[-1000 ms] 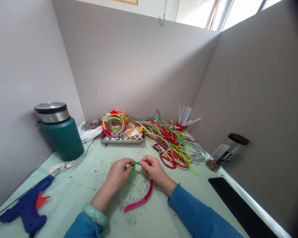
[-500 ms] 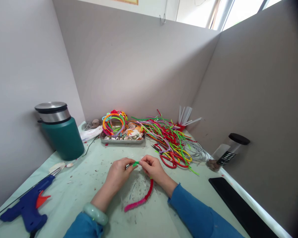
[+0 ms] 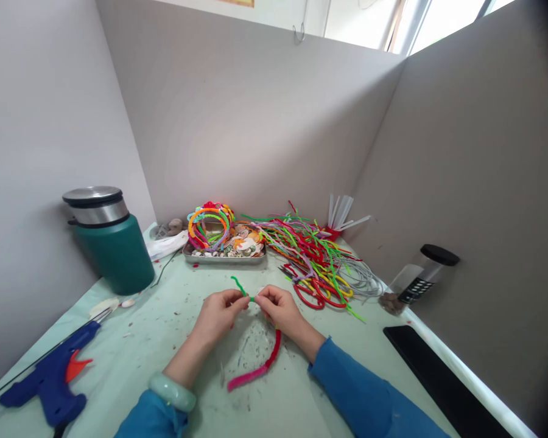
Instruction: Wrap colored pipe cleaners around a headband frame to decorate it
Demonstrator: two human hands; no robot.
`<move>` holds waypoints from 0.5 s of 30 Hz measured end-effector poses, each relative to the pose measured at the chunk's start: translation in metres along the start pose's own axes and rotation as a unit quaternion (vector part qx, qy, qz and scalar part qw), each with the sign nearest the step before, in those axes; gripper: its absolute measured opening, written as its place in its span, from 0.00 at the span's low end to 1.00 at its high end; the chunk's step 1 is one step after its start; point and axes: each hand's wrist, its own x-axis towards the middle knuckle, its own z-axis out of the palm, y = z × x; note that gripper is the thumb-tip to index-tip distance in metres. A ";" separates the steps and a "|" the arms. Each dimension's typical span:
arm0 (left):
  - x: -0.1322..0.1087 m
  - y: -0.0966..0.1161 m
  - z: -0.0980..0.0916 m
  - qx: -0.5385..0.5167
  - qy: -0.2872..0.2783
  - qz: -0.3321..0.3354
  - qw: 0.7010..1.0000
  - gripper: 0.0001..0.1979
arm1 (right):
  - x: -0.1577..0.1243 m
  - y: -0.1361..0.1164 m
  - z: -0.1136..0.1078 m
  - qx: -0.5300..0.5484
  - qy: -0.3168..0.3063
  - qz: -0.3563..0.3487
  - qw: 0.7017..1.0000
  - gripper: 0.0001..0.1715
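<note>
My left hand (image 3: 219, 315) and my right hand (image 3: 279, 310) meet over the middle of the table, both with fingers pinched. Between them runs a thin green pipe cleaner (image 3: 240, 286), its free end sticking up and to the left above my left fingers. From under my right hand a curved band wrapped in red and pink fuzz (image 3: 259, 368) arcs down onto the table towards me. The part of the band inside my right hand is hidden.
A heap of coloured pipe cleaners (image 3: 313, 252) lies behind right. A metal tray (image 3: 223, 258) holds shells and wrapped hoops. A green flask (image 3: 112, 243) stands left, a blue glue gun (image 3: 50, 380) front left, a clear jar (image 3: 420, 274) and a black slab (image 3: 433, 383) right.
The green pipe cleaner's free end hung down below my hands a second ago; now it points up and left, wound further round the band. My hands stayed in place.
</note>
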 end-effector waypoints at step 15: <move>-0.001 -0.010 0.004 0.215 0.133 0.298 0.921 0.12 | 0.003 0.002 -0.001 0.020 0.020 0.016 0.999 0.12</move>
